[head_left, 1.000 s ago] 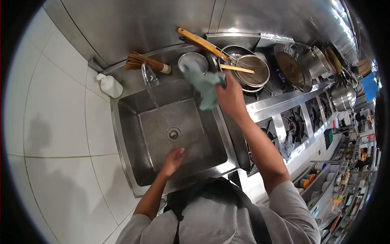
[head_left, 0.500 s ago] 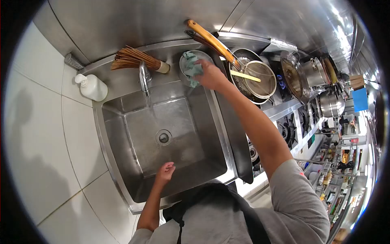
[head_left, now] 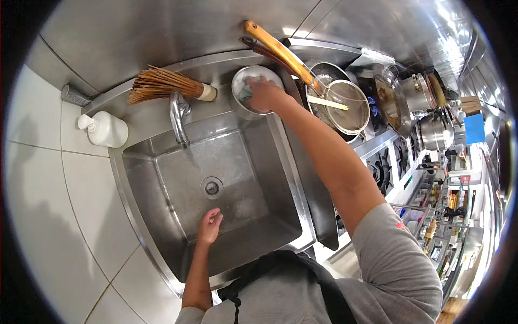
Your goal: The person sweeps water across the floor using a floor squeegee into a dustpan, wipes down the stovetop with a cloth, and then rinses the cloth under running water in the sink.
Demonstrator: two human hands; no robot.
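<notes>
My right hand (head_left: 264,94) reaches down into a round metal pot (head_left: 252,114) behind the sink's back right corner. Its fingers are on a pale green cloth (head_left: 244,95) inside; the fingertips are partly hidden. My left hand (head_left: 209,225) hangs over the front part of the steel sink (head_left: 226,156), fingers loosely bent and holding nothing. The faucet (head_left: 178,119) stands at the back edge, with a faint stream below its spout. Beside it lies a brush of thin wooden sticks (head_left: 167,86) with a pale band at its end.
A white pump bottle (head_left: 108,129) stands at the left by the tiled wall. Right of the sink, a strainer (head_left: 348,108) with a yellow stick across it rests over a wok. A long wooden handle (head_left: 278,51) juts toward the back wall. Metal pots (head_left: 437,132) and burners continue along the right.
My right hand has lowered the cloth from the pot's rim down inside it. My left hand stays over the sink, its fingers a little looser. The whole view has shifted slightly.
</notes>
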